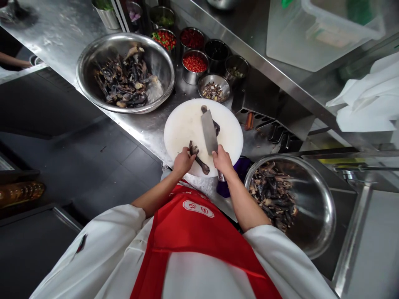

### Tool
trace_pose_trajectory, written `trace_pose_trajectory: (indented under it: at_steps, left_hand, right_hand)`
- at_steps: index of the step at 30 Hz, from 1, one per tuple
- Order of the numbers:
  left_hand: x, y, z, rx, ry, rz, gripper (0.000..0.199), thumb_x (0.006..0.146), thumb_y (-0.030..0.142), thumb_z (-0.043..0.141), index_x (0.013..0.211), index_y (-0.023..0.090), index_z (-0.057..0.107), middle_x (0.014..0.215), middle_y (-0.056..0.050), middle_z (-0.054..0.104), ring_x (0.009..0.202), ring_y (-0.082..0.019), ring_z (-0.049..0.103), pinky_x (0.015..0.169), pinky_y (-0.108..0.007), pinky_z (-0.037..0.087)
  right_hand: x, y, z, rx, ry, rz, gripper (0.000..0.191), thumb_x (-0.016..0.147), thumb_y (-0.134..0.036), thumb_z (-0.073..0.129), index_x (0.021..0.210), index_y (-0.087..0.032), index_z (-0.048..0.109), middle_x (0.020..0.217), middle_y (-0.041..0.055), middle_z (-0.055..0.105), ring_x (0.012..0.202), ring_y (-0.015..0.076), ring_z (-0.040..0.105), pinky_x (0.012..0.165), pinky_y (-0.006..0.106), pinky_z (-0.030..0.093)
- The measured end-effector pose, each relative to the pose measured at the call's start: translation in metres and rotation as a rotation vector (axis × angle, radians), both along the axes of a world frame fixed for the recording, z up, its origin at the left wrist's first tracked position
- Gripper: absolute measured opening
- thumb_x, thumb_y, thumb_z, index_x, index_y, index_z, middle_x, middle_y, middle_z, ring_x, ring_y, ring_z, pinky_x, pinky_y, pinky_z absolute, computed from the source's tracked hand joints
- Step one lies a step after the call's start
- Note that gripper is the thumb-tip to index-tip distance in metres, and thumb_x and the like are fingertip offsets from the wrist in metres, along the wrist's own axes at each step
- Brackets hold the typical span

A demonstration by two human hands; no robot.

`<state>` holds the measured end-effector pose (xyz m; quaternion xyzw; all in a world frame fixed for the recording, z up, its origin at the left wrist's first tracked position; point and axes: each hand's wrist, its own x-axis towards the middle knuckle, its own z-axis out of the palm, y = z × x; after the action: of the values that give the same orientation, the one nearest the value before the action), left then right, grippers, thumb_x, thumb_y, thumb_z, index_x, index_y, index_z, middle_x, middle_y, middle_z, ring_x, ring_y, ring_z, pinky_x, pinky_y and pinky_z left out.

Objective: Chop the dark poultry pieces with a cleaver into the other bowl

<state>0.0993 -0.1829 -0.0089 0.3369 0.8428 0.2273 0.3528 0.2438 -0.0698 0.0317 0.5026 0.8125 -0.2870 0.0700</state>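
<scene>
On a round white cutting board [182, 120], my left hand [183, 161] grips a dark chicken foot [199, 161] near the board's lower left edge. My right hand [222, 160] is closed around the handle of a cleaver [209, 132], whose broad blade points away from me over the board. Another dark piece [217, 127] lies partly hidden beneath the blade, with one end [204, 109] showing past its tip. The two hands are apart, the cleaver to the right of the held foot.
A steel bowl [85, 83] of dark feet stands at the left, another bowl [327, 207] of dark pieces at the right. Behind the board are cups of red peppers [195, 62] and a small bowl [213, 88]. A purple cloth [242, 168] lies beside the board. Another person's arm [14, 61] shows far left.
</scene>
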Motion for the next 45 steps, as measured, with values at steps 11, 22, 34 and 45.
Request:
trace_pose_trajectory:
  at_steps: [11, 22, 34, 45]
  left_hand:
    - [0.043, 0.033, 0.013, 0.052, 0.316, -0.196, 0.081, 0.082, 0.045, 0.058, 0.146, 0.011, 0.022, 0.132, -0.021, 0.045, 0.119, -0.032, 0.048, 0.095, -0.039, 0.040]
    - [-0.013, -0.063, 0.011, -0.182, 0.202, -0.135, 0.023, 0.086, 0.033, 0.044, 0.100, 0.017, 0.053, 0.096, -0.016, 0.064, 0.094, -0.031, 0.062, 0.078, -0.040, 0.046]
    - [-0.010, -0.097, 0.008, 0.330, -1.085, 0.639, 0.048, 0.086, 0.059, 0.037, 0.116, 0.022, 0.046, 0.066, 0.001, 0.056, 0.043, -0.008, 0.040, 0.040, -0.019, 0.024]
    - [0.013, -0.082, 0.003, -0.051, -0.088, 0.190, 0.031, 0.096, 0.045, 0.031, 0.104, 0.020, 0.048, 0.090, -0.009, 0.065, 0.085, -0.022, 0.062, 0.073, -0.032, 0.043]
  right_hand:
    - [0.033, -0.027, 0.012, 0.113, 0.056, -0.091, 0.023, 0.093, -0.032, 0.036, 0.108, -0.019, 0.049, 0.090, 0.0118, 0.068, 0.082, 0.0275, 0.062, 0.067, 0.030, 0.038]
    - [0.081, -0.086, 0.027, -0.261, 0.333, -0.149, 0.027, 0.090, -0.037, 0.039, 0.109, -0.023, 0.053, 0.064, -0.0018, 0.059, 0.058, 0.0188, 0.059, 0.059, 0.028, 0.045]
    - [0.113, -0.129, 0.000, -0.792, 0.577, -0.218, 0.070, 0.083, -0.039, 0.058, 0.145, -0.029, 0.027, 0.115, 0.0047, 0.056, 0.064, 0.0122, 0.057, 0.057, 0.028, 0.051]
    - [0.113, -0.149, 0.030, -0.452, 0.366, -0.106, 0.046, 0.097, -0.048, 0.031, 0.135, -0.027, 0.045, 0.081, 0.0028, 0.065, 0.068, 0.0215, 0.063, 0.067, 0.034, 0.051]
